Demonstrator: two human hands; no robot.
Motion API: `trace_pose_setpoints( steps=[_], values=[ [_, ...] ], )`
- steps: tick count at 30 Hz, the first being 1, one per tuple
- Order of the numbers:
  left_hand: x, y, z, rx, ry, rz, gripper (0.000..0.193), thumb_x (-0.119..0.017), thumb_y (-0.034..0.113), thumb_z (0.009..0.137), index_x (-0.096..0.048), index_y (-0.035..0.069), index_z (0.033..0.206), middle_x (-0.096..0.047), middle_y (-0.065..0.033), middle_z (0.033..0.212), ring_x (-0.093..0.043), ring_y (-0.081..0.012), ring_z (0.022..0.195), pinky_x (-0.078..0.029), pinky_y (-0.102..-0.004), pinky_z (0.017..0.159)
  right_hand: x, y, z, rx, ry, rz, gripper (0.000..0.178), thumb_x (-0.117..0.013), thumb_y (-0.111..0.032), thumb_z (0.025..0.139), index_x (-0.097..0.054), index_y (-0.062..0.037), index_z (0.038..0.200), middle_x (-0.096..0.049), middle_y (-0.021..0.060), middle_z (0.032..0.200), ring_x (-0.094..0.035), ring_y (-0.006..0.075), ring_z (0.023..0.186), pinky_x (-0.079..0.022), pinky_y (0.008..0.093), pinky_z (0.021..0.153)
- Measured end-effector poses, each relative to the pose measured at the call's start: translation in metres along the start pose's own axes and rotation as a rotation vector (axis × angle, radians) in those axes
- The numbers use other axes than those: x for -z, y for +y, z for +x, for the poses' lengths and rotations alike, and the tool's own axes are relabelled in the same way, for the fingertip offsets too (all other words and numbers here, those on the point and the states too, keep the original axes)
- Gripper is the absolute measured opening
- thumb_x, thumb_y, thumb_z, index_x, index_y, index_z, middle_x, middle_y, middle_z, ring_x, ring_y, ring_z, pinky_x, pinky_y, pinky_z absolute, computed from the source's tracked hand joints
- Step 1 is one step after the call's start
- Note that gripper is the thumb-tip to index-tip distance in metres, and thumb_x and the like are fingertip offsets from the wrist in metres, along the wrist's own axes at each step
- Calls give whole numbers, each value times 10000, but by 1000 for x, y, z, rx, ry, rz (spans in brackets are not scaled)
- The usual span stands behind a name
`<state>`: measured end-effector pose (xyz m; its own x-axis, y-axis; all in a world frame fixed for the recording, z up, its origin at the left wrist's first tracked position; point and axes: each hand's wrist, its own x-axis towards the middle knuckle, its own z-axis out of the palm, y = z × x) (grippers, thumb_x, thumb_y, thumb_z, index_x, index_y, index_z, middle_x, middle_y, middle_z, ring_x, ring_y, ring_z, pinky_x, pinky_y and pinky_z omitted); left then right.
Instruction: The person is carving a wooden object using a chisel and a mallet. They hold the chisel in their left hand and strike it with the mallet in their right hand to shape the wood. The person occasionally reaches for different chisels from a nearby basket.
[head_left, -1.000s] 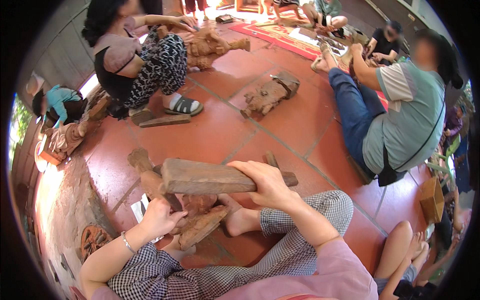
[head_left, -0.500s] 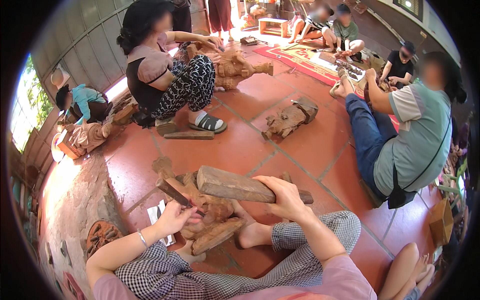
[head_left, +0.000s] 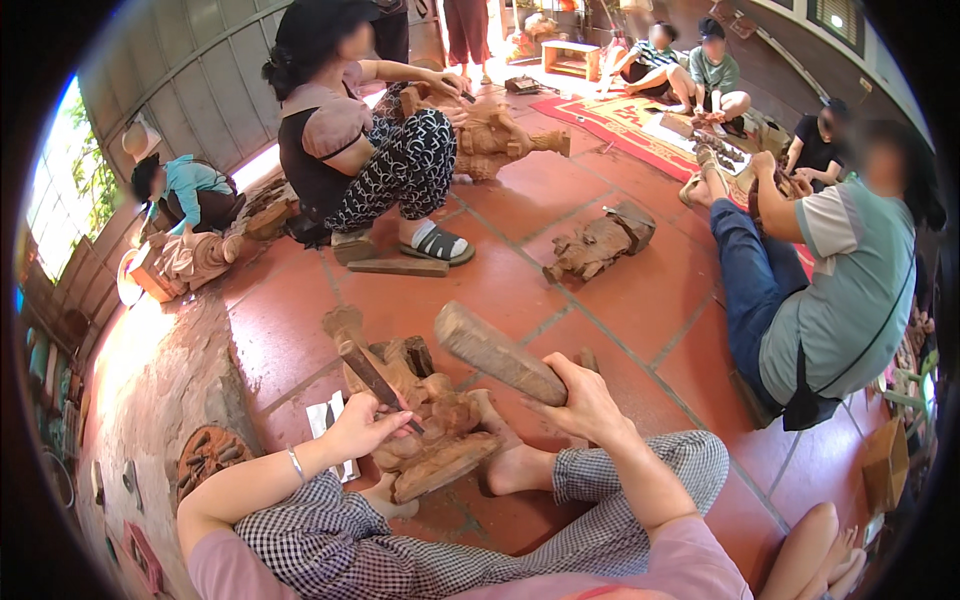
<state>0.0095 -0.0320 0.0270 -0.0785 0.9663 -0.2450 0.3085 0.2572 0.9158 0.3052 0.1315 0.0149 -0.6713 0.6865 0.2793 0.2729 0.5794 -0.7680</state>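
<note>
Monitoring remotely, clock from frame centre. I'm seeing the left hand at seven o'clock, fingers wrapping tightly round a chisel, its low end pointing toward five at a carved wooden figure; I'm not able to tell whether the tip is touching. The figure is lying on the red tile floor between six and seven, the bare right foot resting just beside it. The right hand, between four and five, is clamping a wooden mallet, thick end pointing to ten, hanging apart from the chisel. Also logging: second carving lying at two, co-worker in a dark vest squatting at eleven, co-worker in a pale green shirt sitting at three.
</note>
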Motion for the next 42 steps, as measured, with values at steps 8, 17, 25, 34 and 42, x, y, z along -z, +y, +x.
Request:
trace_pose_setpoints(
  steps=[8,17,25,34,42],
  values=[
    [0,-1,-1,111,28,-112,165,-548,103,977,-499,-34,1054,-669,-140,1033,-679,-172,913,-598,-277,772,3,-2,-1,-56,-10,2,509,-780,-405,784,-543,-55,1068,-656,153,819,-669,324,790,-508,415,693],
    [-2,-2,2,-59,-24,34,145,-590,-49,905,-457,-26,960,-594,-107,960,-670,-220,985,-628,-305,775,7,-4,-2,-129,-67,1,530,-773,-298,772,-512,-53,1163,-653,164,932,-652,305,904,-499,408,779],
    [-7,-1,3,-102,37,-23,148,-587,-39,912,-470,-21,1001,-601,-102,971,-669,-210,976,-623,-301,790,8,-7,-1,-105,-101,59,603,-723,-377,829,-478,-41,1266,-649,233,1080,-633,380,1032,-504,443,849],
    [-6,-1,2,11,33,-160,123,-512,95,994,-527,-26,1013,-625,-107,1014,-643,-159,964,-589,-268,819,4,1,-1,-48,-71,51,587,-744,-400,822,-505,-56,1233,-662,180,962,-661,332,925,-509,418,786],
    [-2,-7,2,42,-20,-49,101,-516,106,994,-542,11,1015,-632,-88,1004,-645,-136,954,-578,-263,791,2,1,-1,-19,-54,70,586,-757,-398,809,-512,-57,1217,-664,173,954,-667,317,902,-512,414,766]
  ],
)
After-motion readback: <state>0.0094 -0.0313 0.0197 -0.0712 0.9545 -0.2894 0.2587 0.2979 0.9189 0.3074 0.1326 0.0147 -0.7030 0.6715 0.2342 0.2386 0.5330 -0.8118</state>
